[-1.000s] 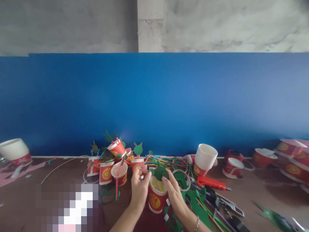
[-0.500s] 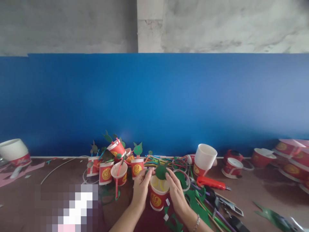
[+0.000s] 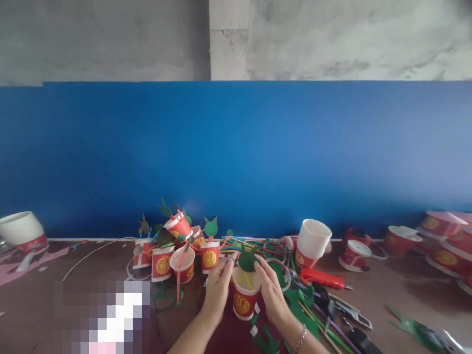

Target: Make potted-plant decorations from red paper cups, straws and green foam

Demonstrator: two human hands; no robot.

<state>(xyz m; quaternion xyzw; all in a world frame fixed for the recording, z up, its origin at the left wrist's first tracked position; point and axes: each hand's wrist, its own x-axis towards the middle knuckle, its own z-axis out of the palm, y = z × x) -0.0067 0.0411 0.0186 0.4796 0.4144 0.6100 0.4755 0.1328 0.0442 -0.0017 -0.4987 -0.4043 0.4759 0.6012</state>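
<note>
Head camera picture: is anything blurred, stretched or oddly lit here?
In the head view, the red cups at the far right look smeared; the cup between the hands looks clearer. Also in the head view, the blue panel pales toward the right, and a pixelated patch covers part of the lower left.

The light is soft and rather dim, seemingly stronger from the right, where the blue panel turns pale. The desk looks dark. The held cup is fairly clear; the right-edge cups appear smeared and stretched. A coarse mosaic covers the lower left.
</note>
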